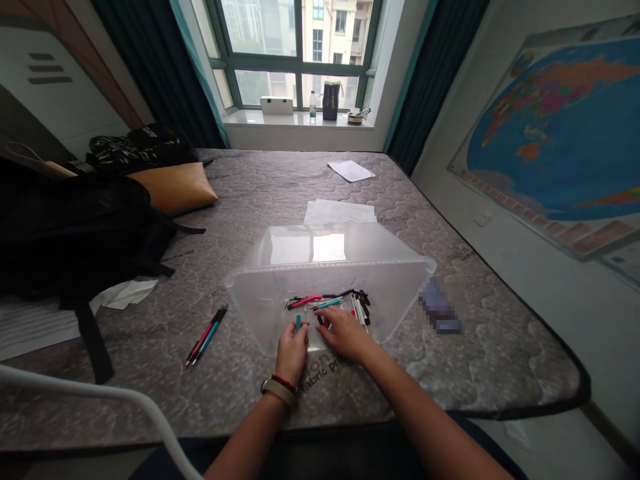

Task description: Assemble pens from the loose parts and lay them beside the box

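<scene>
A clear plastic bin (400, 283) lies on its side with its opening toward me. At its mouth, my left hand (291, 353) is closed around a short teal pen part (299, 323) that points up. My right hand (346, 333) is beside it, with thumb and fingers pinched on a small black pen part (321, 321). Just beyond my hands, inside the bin, are a red pen barrel (306, 302), a teal pen barrel (328, 304), several white tubes (358, 312) and several black pieces (364, 300). The pieces between my fingers are partly hidden.
A red pen (203, 339) and a teal pen (210, 338) lie left of the bin on the grey mattress (240, 407). Papers (340, 211) are behind it, a blurred item (440, 308) is to its right. A black backpack (75, 227) and a white tube (100, 389) occupy the left.
</scene>
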`<act>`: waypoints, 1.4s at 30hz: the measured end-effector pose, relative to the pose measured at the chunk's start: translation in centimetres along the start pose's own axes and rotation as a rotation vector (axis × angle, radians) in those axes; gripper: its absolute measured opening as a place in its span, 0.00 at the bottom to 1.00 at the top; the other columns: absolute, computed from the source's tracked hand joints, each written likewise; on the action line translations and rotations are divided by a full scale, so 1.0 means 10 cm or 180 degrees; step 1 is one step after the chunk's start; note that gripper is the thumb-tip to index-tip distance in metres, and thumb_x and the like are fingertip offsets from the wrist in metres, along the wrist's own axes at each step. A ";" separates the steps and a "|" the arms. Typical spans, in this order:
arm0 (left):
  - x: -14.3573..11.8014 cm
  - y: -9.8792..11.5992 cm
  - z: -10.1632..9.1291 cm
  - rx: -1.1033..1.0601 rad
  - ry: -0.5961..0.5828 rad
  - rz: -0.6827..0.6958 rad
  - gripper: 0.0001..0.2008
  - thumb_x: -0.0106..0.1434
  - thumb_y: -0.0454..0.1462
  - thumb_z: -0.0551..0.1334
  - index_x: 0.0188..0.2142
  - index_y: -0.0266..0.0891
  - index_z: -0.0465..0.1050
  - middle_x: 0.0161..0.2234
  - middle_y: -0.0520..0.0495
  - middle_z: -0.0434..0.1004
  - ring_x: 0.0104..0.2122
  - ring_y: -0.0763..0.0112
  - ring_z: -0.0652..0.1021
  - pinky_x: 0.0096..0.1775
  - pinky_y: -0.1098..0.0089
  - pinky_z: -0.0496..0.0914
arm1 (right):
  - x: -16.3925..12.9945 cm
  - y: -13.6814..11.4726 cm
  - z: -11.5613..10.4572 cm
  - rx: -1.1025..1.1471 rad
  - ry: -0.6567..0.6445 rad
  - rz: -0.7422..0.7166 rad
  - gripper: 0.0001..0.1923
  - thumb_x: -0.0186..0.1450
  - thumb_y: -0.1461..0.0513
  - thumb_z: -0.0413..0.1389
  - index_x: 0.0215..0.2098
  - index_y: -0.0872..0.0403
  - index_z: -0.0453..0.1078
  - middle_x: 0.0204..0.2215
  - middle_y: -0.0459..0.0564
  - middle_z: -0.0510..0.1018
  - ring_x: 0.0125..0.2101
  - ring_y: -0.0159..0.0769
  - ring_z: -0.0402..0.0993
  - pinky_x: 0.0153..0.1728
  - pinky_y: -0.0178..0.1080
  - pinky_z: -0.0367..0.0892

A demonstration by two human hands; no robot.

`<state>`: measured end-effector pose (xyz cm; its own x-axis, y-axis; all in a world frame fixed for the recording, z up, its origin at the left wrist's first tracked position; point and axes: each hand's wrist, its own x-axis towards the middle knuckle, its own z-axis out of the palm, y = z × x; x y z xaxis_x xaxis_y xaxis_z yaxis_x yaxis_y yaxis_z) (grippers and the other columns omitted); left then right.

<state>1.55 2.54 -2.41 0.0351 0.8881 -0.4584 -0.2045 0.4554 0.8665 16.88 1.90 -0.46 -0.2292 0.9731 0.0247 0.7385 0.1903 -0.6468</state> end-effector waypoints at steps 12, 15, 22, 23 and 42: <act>-0.50 -0.13 -0.03 -0.0419 -0.0507 -0.0630 0.22 0.52 0.53 0.65 0.36 0.39 0.67 0.15 0.64 0.49 0.12 0.84 0.51 0.15 0.78 0.46 | 0.06 -0.04 -0.03 -0.0697 0.0107 0.0307 0.15 0.69 0.55 0.52 0.52 0.50 0.69 0.44 0.51 0.76 0.41 0.37 0.74 0.42 0.35 0.64; -0.48 -0.03 -0.01 -0.0514 -0.0641 -0.0572 0.21 0.53 0.52 0.64 0.37 0.39 0.68 0.16 0.63 0.52 0.12 0.84 0.52 0.15 0.78 0.48 | 0.21 -0.10 0.00 -0.1076 0.0169 0.0463 0.12 0.70 0.58 0.50 0.48 0.51 0.70 0.42 0.52 0.75 0.40 0.37 0.73 0.40 0.35 0.63; -0.40 0.03 -0.03 -0.0211 -0.0506 -0.0458 0.16 0.53 0.48 0.64 0.33 0.37 0.70 0.17 0.59 0.59 0.13 0.83 0.57 0.16 0.78 0.50 | 0.38 -0.08 0.11 -0.1256 -0.0115 0.0290 0.10 0.70 0.59 0.50 0.44 0.51 0.72 0.44 0.51 0.72 0.42 0.36 0.72 0.41 0.34 0.62; -0.40 0.03 -0.03 -0.0207 -0.0535 -0.0439 0.16 0.53 0.48 0.64 0.33 0.37 0.70 0.17 0.58 0.60 0.13 0.83 0.57 0.16 0.78 0.51 | 0.37 -0.06 0.10 -0.1245 -0.0111 0.0296 0.11 0.70 0.58 0.50 0.43 0.52 0.72 0.44 0.52 0.72 0.41 0.35 0.71 0.41 0.34 0.62; -0.32 -0.03 -0.04 -0.0222 -0.0417 -0.0358 0.24 0.57 0.54 0.61 0.42 0.37 0.69 0.24 0.53 0.72 0.18 0.77 0.69 0.20 0.77 0.62 | 0.28 0.09 -0.01 -0.1453 -0.0249 0.0572 0.14 0.67 0.68 0.47 0.46 0.52 0.72 0.44 0.56 0.73 0.37 0.40 0.75 0.38 0.37 0.63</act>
<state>1.12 -0.47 -1.29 0.1879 0.8344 -0.5181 -0.2592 0.5509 0.7933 16.95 4.84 -0.86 -0.1067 0.9864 -0.1251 0.9690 0.0750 -0.2355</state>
